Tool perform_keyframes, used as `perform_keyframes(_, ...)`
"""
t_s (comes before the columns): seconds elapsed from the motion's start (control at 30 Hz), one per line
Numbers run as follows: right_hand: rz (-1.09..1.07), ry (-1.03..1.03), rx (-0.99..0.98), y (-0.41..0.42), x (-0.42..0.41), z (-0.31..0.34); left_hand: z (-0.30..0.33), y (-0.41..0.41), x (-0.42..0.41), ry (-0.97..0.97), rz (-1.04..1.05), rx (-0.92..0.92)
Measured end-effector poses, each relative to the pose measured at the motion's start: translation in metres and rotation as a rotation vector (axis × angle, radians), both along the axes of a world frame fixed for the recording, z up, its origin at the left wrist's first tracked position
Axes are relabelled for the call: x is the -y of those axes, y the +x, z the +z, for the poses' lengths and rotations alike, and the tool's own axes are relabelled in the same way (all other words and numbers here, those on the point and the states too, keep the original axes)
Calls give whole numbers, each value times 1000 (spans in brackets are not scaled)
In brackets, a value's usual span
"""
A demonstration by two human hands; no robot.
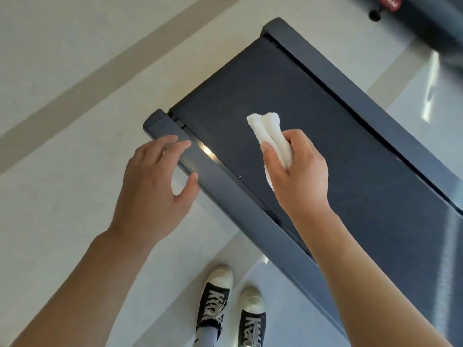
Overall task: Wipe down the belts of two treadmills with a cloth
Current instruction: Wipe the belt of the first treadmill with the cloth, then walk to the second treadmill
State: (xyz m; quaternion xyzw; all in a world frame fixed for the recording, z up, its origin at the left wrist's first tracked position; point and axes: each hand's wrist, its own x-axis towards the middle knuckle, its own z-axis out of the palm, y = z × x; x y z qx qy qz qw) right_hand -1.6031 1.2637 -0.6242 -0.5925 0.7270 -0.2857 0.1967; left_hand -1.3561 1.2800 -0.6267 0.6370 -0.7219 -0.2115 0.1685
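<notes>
1. The right hand [298, 169] has its grip clamped on the cloth [269, 136]: thumb on the near side, fingers curled over the far side, so the white towel is bunched into a thick fold. One end sticks out past the fingers toward the belt's rear end, and a short tail hangs out below the palm.
2. Bunching the cloth this way likely gives a firm pad to press with. Whether the cloth touches the belt or is held just above it cannot be told.
3. The left hand [160, 176] has its grip apart and holds nothing. Its straight fingers lie on the rail [208, 171] on the near side of the belt, thumb against the rail's outer edge, probably to steady the leaning body.
4. The belt [288, 101], dark and matte, runs between that rail and the far rail [350, 91]; the cloth sits over its rear part, nearer the near rail.
5. Beyond the belt's far side, a blurred dark machine [426, 18] shows, possibly the second treadmill.
6. On the belt's near side, two shoes [233, 304] stand on the pale floor [62, 58].
</notes>
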Motion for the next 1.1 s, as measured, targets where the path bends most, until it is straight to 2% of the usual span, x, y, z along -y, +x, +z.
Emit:
perform_keyframes(0.23,15,25,21,11,-16,38,38,2,-29,-2,97,-23)
perform_keyframes(0.47,53,54,56,36,-37,95,106,27,-67,-29,204,-9)
perform_keyframes(0.77,172,61,89,59,-49,215,229,63,-106,-70,336,28)
perform_keyframes(1.1,262,84,65,65,-71,368,381,68,-162,-44,459,-46)
